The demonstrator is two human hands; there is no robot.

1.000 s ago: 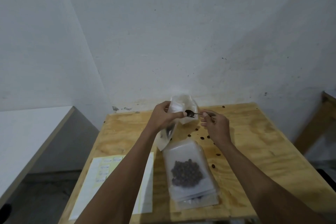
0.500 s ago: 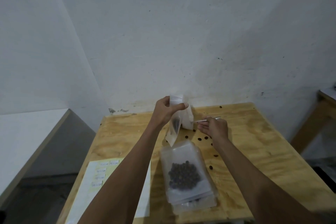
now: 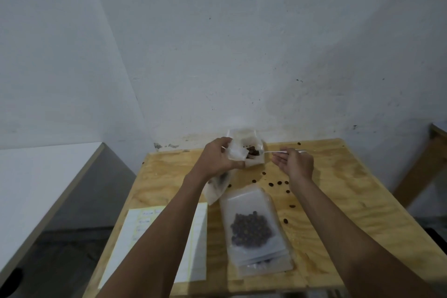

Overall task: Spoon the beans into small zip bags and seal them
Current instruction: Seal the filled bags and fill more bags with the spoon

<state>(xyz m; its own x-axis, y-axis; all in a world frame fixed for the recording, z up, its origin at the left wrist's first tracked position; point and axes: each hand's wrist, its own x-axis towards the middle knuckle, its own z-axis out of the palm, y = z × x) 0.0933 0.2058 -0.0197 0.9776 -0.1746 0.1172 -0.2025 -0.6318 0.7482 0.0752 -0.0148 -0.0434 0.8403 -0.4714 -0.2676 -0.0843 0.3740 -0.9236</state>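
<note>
The thin metal spoon has swung back to the frosted plastic bag, its bowl of dark beans at the mouth. The left hand grips the bag near the plywood worktop's far edge; the right hand pinches the handle.

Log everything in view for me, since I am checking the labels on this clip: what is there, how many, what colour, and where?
small zip bag: one, clear, open, held above the table's far side
source bag: one, clear, open, with brown beans inside, behind the small bag
spoon: one, silvery, bowl inside the source bag's mouth
filled bags: a stack, count unclear, clear with dark beans, near middle of the table
loose beans: about ten, dark brown, scattered on the table right of centre
paper sheet: one, white and pale yellow with writing, near left of the table
table: one, light plywood
wall: grey-white, behind the table
left hand: grips the small zip bag
right hand: holds the spoon's handle
</note>
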